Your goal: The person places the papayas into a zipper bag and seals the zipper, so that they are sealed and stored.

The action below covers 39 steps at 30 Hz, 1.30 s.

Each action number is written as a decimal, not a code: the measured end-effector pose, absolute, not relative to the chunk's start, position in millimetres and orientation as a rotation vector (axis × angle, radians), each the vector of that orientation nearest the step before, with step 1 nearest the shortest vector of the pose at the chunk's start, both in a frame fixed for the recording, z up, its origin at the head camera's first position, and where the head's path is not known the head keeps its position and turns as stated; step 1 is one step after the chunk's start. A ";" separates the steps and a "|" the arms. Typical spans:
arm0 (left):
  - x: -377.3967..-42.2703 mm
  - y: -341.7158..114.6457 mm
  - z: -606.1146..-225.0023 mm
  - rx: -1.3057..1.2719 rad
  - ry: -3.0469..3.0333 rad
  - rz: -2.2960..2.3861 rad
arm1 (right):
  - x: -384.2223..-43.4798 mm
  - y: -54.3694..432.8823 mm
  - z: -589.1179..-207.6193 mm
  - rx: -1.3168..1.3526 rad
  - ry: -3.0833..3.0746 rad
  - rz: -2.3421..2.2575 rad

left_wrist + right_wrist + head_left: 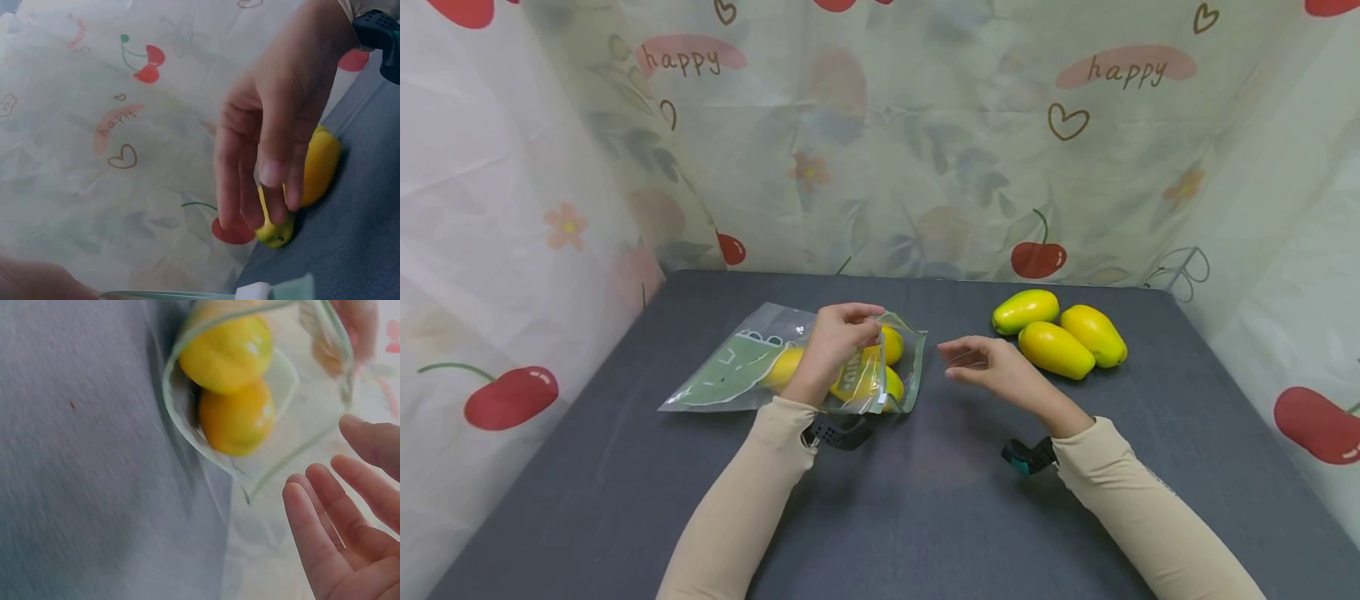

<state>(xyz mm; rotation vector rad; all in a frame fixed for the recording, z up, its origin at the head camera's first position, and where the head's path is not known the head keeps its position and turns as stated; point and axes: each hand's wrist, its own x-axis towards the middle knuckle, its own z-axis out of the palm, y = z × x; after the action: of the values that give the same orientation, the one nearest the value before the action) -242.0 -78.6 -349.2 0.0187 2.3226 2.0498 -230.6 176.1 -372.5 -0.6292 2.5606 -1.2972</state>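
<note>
The person wears long cream sleeves, the left sleeve [745, 512] and the right sleeve [1138, 512] both fitting closely and gathering into soft creases near the cuff. At each cuff sits a black device, the left device [842, 432] dotted with small holes and the right device [1036, 455] (also pierced with little holes, as the left wrist view shows) bearing a teal patch at one end.

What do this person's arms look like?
The left sleeve and right sleeve are long and beige. The left wrist device is black; the right wrist device is black with teal. The left grip and right grip wear no gloves.
</note>
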 end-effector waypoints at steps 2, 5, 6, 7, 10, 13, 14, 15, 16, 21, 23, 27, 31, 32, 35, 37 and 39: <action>-242.5 -79.0 -349.3 0.020 2.326 2.049 | -230.5 182.4 -367.8 -0.602 2.577 -1.314; -243.3 -79.4 -349.8 0.019 2.330 2.045 | -231.0 191.9 -361.9 -0.566 2.586 -1.358; -243.5 -79.4 -350.1 0.018 2.329 2.045 | -231.5 195.3 -360.3 -0.560 2.590 -1.369; -243.9 -79.4 -350.5 0.018 2.328 2.047 | -231.9 198.6 -358.7 -0.553 2.596 -1.379; -244.1 -79.5 -351.0 0.021 2.325 2.050 | -233.0 208.6 -353.7 -0.533 2.629 -1.405; -243.8 -79.4 -350.8 0.026 2.324 2.052 | -233.1 218.7 -348.4 -0.508 2.682 -1.417; -243.4 -79.5 -350.6 0.026 2.323 2.052 | -233.1 222.1 -346.8 -0.500 2.694 -1.427; -243.4 -79.5 -350.5 0.028 2.324 2.053 | -232.9 225.2 -345.3 -0.492 2.711 -1.432; -243.3 -79.4 -350.3 0.030 2.324 2.053 | -232.6 228.5 -344.3 -0.478 2.724 -1.440; -243.1 -79.6 -350.1 0.031 2.327 2.048 | -232.2 245.2 -342.6 -0.404 2.777 -1.486; -242.9 -79.8 -350.5 0.032 2.330 2.045 | -233.0 251.8 -343.7 -0.377 2.811 -1.487; -243.1 -80.4 -351.5 0.036 2.336 2.039 | -235.7 264.5 -348.0 -0.319 2.847 -1.526; -242.6 -80.2 -351.6 0.024 2.341 2.030 | -241.0 278.5 -356.4 -0.251 2.837 -1.587; -242.3 -80.1 -351.5 0.022 2.341 2.029 | -242.3 281.7 -358.5 -0.235 2.840 -1.590; -242.1 -79.9 -351.9 0.019 2.340 2.031 | -246.0 289.8 -363.9 -0.193 2.863 -1.555; -241.6 -80.1 -351.8 0.019 2.338 2.035 | -247.6 293.3 -366.4 -0.165 2.876 -1.521; -241.6 -80.3 -352.0 0.019 2.335 2.037 | -249.1 296.5 -369.4 -0.140 2.883 -1.486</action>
<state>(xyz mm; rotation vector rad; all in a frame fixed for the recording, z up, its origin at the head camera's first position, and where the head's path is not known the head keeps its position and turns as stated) -241.6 -80.3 -352.0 0.0190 2.3352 2.0374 -249.1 296.5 -369.4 -0.1402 2.8827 -1.4860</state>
